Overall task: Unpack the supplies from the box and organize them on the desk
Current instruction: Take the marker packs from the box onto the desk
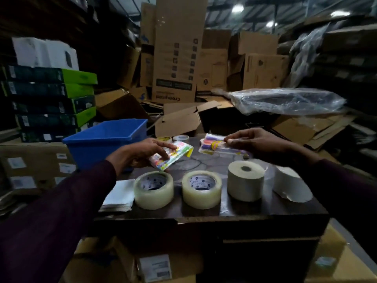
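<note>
Left hand (140, 152) grips colourful packet (173, 155) mid-desk; right hand (259, 140) pinches second packet (216, 146), far right. Tape rolls (154, 189) lined near edge of desk (204, 211). Packets unplaced; blue bin (106, 137) possibly holds more.

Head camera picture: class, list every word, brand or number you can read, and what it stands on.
"Crompton": upside down, low on the tall cardboard box.
Print inside the tape rolls, on the colourful packets and on the box stickers: too blurred to read.
</note>
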